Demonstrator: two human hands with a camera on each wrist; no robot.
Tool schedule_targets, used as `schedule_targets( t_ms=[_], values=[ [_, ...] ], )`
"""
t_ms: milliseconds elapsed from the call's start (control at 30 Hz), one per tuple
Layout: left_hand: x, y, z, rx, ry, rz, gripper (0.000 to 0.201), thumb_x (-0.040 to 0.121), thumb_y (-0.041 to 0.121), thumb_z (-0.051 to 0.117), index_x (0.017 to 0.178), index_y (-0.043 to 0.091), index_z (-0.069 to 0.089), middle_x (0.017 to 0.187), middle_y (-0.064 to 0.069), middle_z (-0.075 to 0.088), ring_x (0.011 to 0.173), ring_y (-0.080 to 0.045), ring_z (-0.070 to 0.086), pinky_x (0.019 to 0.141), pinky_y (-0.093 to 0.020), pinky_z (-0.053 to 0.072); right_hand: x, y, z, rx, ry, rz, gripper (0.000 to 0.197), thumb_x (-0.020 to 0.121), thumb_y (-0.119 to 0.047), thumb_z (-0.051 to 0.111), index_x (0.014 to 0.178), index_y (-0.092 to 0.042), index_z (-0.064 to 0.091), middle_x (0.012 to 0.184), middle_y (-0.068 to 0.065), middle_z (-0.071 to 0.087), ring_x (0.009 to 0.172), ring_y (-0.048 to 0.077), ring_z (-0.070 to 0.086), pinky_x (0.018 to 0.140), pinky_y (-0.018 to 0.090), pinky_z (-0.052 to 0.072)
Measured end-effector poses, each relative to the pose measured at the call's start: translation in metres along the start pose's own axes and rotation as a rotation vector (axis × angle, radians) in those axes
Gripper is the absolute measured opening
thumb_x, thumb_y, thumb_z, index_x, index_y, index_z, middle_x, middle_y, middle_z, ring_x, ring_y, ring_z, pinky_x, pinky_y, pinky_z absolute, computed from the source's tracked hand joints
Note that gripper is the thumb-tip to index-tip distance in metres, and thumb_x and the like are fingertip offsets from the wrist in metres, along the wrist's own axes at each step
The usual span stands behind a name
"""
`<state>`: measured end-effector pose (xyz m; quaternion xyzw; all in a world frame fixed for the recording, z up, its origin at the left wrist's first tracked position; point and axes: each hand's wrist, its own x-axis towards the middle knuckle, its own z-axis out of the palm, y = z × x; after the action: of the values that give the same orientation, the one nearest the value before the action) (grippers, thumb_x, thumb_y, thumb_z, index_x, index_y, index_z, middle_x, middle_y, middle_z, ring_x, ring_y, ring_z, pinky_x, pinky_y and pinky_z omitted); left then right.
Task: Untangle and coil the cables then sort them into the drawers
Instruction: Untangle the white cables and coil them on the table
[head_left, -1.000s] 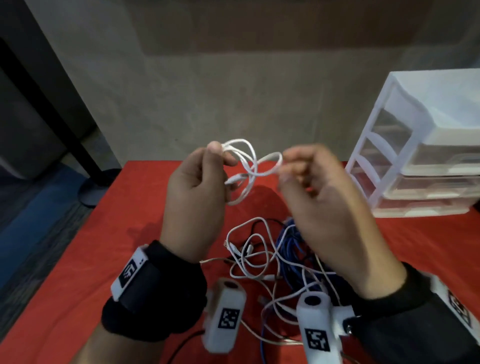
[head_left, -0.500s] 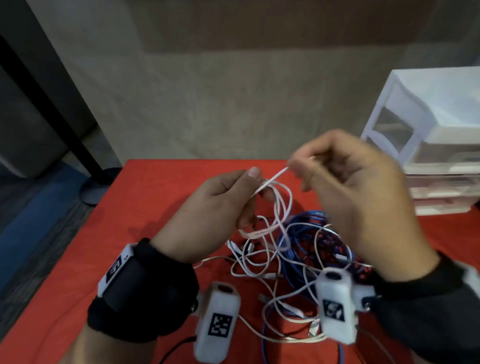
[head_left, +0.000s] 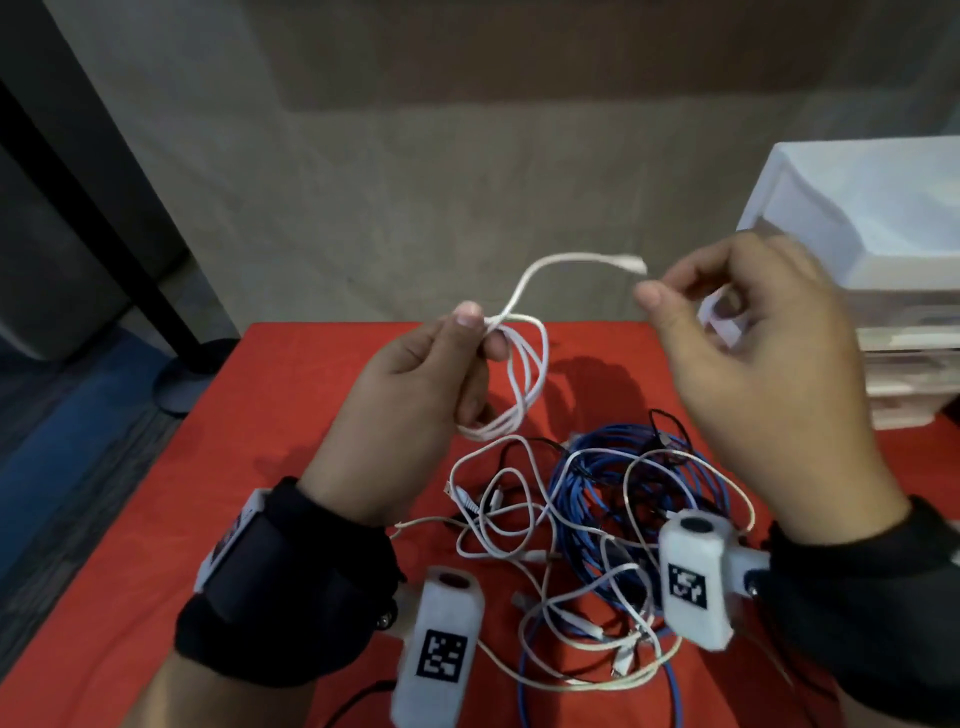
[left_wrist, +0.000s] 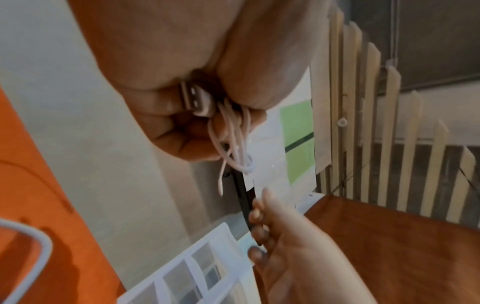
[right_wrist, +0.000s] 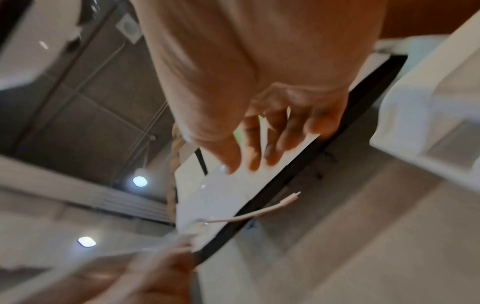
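The left hand (head_left: 410, 384) pinches one nearly wound white cable (head_left: 524, 384), its loose end beside the open right hand (head_left: 748, 364); below both hands the tangle (head_left: 613, 525) waits, drawers (head_left: 852, 218) unused.

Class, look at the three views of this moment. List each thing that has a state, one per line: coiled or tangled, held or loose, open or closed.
White cable: partly coiled, loops held, one end free in the air.
Left hand: pinches the coil.
Right hand: fingers relaxed, holding nothing.
Cable pile: tangled, white and blue, lying on the red table.
Drawer unit: drawers look closed.
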<state>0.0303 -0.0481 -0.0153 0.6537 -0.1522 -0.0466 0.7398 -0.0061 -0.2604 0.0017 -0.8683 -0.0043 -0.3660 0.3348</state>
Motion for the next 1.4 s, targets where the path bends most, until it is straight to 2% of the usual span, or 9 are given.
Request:
schedule_targets(
  t_ms=[133,267,400,567,700,833,1000,1200,1400],
  values=[
    [-0.005,0.000,0.009,0.156,-0.009,0.058,0.040,0.105,0.034,0.042,0.082,0.009,0.063,0.054,0.000,0.045,0.049,-0.009,0.040,0.048,-0.017,0.036,-0.019,-0.040,0.016,0.306,-0.384,0.074,0.028,0.092,-0.044,0.068,0.112,-0.025,0.068,0.088,-0.007,0.069,0.075,0.001,0.062,0.068,0.013,0.044],
    [-0.007,-0.001,0.009,0.211,-0.049,0.077,0.035,0.105,0.032,0.046,0.091,0.007,0.067,0.062,0.000,0.055,0.056,-0.012,0.051,0.054,-0.021,0.044,-0.027,-0.037,0.026,0.172,-0.417,-0.127,0.044,0.101,-0.018,0.063,0.143,-0.022,0.054,0.098,-0.011,0.070,0.073,-0.013,0.056,0.069,0.004,0.037],
    [-0.009,-0.001,0.009,0.248,-0.070,0.044,0.033,0.103,0.033,0.050,0.079,0.018,0.067,0.061,-0.002,0.058,0.058,-0.018,0.054,0.058,-0.031,0.045,-0.025,-0.030,0.027,0.097,-0.445,-0.113,0.024,0.104,-0.012,0.050,0.123,-0.021,0.060,0.076,-0.014,0.056,0.070,0.002,0.055,0.062,0.018,0.039],
    [-0.004,-0.009,0.007,0.121,-0.040,-0.078,0.037,0.104,0.035,0.050,0.089,0.003,0.059,0.065,-0.001,0.049,0.057,-0.015,0.040,0.056,-0.029,0.035,-0.030,-0.021,0.037,-0.024,-0.381,-0.100,0.014,0.103,-0.012,0.048,0.094,-0.015,0.059,0.071,-0.005,0.056,0.066,0.018,0.053,0.063,0.046,0.043],
    [-0.003,-0.010,0.010,-0.048,-0.049,-0.107,0.032,0.100,0.028,0.055,0.095,-0.003,0.056,0.067,0.002,0.041,0.055,-0.010,0.033,0.057,-0.030,0.027,-0.029,-0.018,0.037,0.014,-0.439,-0.071,0.014,0.100,-0.007,0.050,0.088,-0.012,0.055,0.069,-0.001,0.055,0.065,0.023,0.052,0.062,0.049,0.042],
    [-0.003,-0.006,0.013,-0.055,-0.002,-0.080,0.019,0.104,0.021,0.050,0.098,0.005,0.058,0.065,0.006,0.049,0.053,-0.007,0.041,0.059,-0.029,0.033,-0.026,-0.030,0.032,0.431,-0.465,0.082,0.023,0.108,-0.007,0.043,0.102,-0.010,0.065,0.084,0.002,0.070,0.077,0.021,0.064,0.075,0.038,0.052],
    [-0.001,-0.010,0.008,-0.113,-0.010,-0.112,0.017,0.104,0.017,0.048,0.096,0.003,0.054,0.070,-0.001,0.043,0.054,-0.015,0.039,0.062,-0.035,0.033,-0.029,-0.036,0.034,0.663,-0.504,0.340,0.024,0.109,-0.007,0.038,0.108,-0.006,0.062,0.068,0.006,0.044,0.066,0.024,0.037,0.061,0.036,0.034],
    [-0.004,-0.005,0.011,-0.116,0.015,-0.048,0.017,0.105,0.017,0.048,0.095,0.007,0.056,0.069,-0.002,0.046,0.051,-0.011,0.036,0.062,-0.038,0.032,-0.030,-0.030,0.037,0.230,-0.576,0.000,0.032,0.107,-0.038,0.042,0.092,-0.013,0.056,0.067,-0.002,0.058,0.062,0.017,0.053,0.063,0.044,0.041],
    [-0.007,0.000,0.019,-0.140,-0.058,0.040,0.021,0.106,0.019,0.044,0.105,0.003,0.058,0.075,-0.006,0.055,0.049,-0.011,0.034,0.072,-0.046,0.038,-0.026,-0.033,0.032,0.273,-0.382,-0.047,0.031,0.109,-0.027,0.042,0.083,-0.021,0.057,0.066,-0.006,0.057,0.064,0.016,0.057,0.062,0.030,0.043]
  ],
)
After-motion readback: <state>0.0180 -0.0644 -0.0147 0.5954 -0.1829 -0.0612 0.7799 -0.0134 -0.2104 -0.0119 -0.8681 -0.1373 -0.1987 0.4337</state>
